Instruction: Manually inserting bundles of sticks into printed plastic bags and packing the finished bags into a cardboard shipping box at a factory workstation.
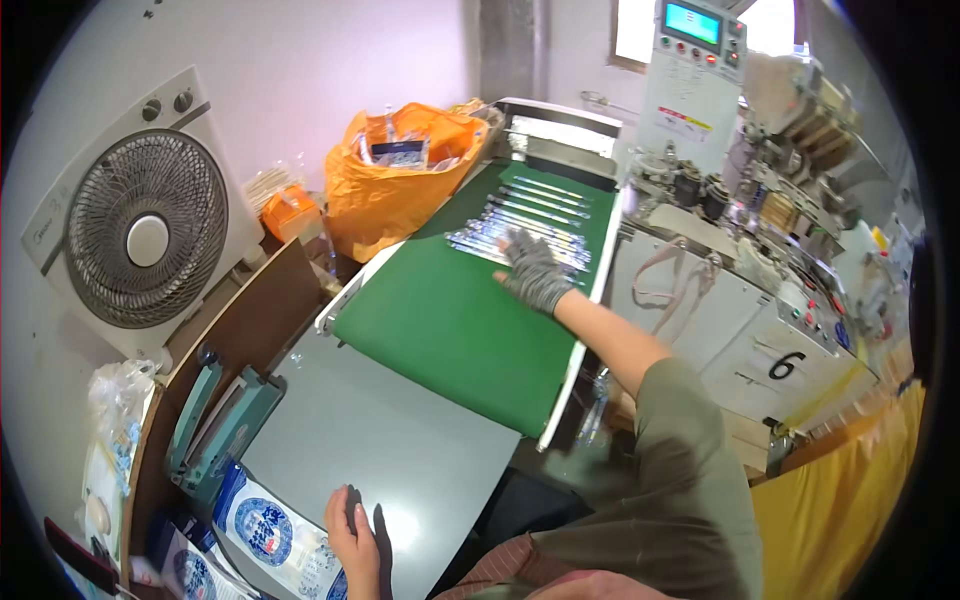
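Note:
My right hand (537,272), in a grey striped glove with bare fingertips, reaches over a row of thin, shiny wrapped sticks (520,222). Its fingers are stretched out and touch the near part of the row, with the thumb apart to the left. The sticks lie side by side on a green conveyor belt (450,325), packed closely near the hand and spaced out farther back. My bare left hand (352,535) is open, its fingers loosely extended at the near edge of the grey table (390,420). Right beside it lies a blue-and-white printed plastic bag (270,530).
An orange sack (390,180) with packets stands left of the belt. A teal bag sealer (225,430) sits by a brown board (235,345). A fan (150,220) is at the left wall. Machinery with a lit screen (692,24) stands at the right.

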Demonstrator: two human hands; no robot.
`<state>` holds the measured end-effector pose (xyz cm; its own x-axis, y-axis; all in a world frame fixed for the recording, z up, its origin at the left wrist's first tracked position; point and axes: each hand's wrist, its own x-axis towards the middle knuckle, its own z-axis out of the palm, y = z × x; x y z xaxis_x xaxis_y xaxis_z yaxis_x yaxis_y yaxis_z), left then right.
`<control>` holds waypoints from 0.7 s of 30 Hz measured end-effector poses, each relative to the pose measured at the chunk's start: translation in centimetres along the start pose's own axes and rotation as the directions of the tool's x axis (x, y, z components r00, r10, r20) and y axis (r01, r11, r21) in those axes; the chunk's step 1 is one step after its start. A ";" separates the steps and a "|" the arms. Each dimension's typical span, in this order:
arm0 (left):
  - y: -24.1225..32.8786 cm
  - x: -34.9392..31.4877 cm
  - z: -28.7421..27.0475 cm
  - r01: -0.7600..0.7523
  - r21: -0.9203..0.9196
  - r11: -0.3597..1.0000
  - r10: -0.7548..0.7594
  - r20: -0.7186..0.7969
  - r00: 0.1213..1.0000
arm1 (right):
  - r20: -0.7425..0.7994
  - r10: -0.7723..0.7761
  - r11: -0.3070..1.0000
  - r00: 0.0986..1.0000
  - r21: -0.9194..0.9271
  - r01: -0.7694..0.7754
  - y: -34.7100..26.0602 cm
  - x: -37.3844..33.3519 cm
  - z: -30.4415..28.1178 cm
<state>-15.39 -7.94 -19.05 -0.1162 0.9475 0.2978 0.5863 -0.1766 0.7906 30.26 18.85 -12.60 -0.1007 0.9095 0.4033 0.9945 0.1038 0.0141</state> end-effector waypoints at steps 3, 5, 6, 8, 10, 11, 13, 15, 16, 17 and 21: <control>0.1 0.1 0.2 -0.005 0.095 0.995 0.007 -0.026 1.000 | -0.051 0.067 0.997 0.996 0.036 -0.065 4.6 4.7 1.6; 0.6 0.5 0.3 -0.015 0.147 0.989 0.019 -0.028 0.999 | -0.114 0.129 0.991 0.985 -0.012 -0.131 7.4 6.8 2.5; 0.8 0.5 0.4 -0.040 0.199 0.979 0.043 -0.011 0.999 | -0.089 0.201 0.979 0.976 -0.020 -0.204 8.3 7.9 2.5; 2.2 0.7 0.3 -0.047 0.253 0.966 0.040 0.033 0.999 | -0.095 0.314 0.940 0.945 -0.105 -0.323 10.0 9.8 3.3; 2.5 0.5 0.5 -0.079 0.282 0.956 0.069 0.045 0.997 | -0.005 0.464 0.882 0.886 -0.087 -0.463 11.9 11.2 2.4; 2.6 0.3 0.4 -0.123 0.305 0.944 0.106 0.073 0.992 | -0.008 0.454 0.887 0.891 -0.084 -0.453 12.6 11.5 1.7; 3.0 0.6 0.5 -0.099 0.324 0.941 0.066 0.112 0.992 | 0.212 0.571 0.813 0.793 -0.009 -0.583 13.8 11.9 2.2; 3.1 0.1 0.0 -0.082 0.225 0.971 0.061 0.097 0.993 | 0.182 0.559 0.813 0.809 0.075 -0.578 12.6 11.5 1.4; 3.5 -0.3 -0.1 -0.071 0.232 0.970 0.050 0.092 0.994 | 0.226 0.435 0.878 0.872 0.106 -0.466 11.2 11.1 0.6; 4.2 -0.1 0.0 0.053 0.020 0.998 -0.054 0.071 0.996 | 0.254 0.308 0.927 0.917 0.139 -0.349 9.4 10.8 -0.7; 7.5 3.1 2.9 0.392 -0.685 0.614 -0.314 0.244 0.918 | 0.197 -0.065 0.955 0.978 0.297 0.004 -1.3 5.7 -2.1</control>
<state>-8.97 -5.60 -13.75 -0.0949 0.9899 -0.1054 -0.2345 0.0807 0.9688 28.43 23.03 -8.41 -0.1690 0.9622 0.2136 0.9405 0.2222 -0.2571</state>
